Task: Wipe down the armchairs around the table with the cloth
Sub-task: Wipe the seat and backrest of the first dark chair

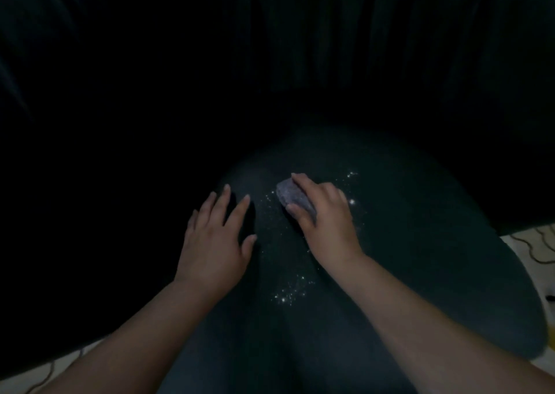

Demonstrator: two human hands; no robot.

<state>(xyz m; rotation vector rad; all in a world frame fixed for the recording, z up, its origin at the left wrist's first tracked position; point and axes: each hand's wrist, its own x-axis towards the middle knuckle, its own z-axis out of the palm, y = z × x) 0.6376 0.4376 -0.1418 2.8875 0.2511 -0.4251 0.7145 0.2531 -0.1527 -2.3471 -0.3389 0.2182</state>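
Note:
The dark green armchair fills the head view; its seat cushion [414,243] lies in the middle and its pleated backrest [330,33] rises behind in deep shadow. My right hand [324,219] grips a bunched grey-purple cloth [292,197] and holds it down on the seat. My left hand [217,237] rests flat on the seat just left of the cloth, fingers spread and straight. White specks [289,294] are scattered on the cushion around and below my hands.
The armrest at the left [75,183] is almost black. A light patterned floor shows at the right edge [537,249] and the bottom left corner [45,372].

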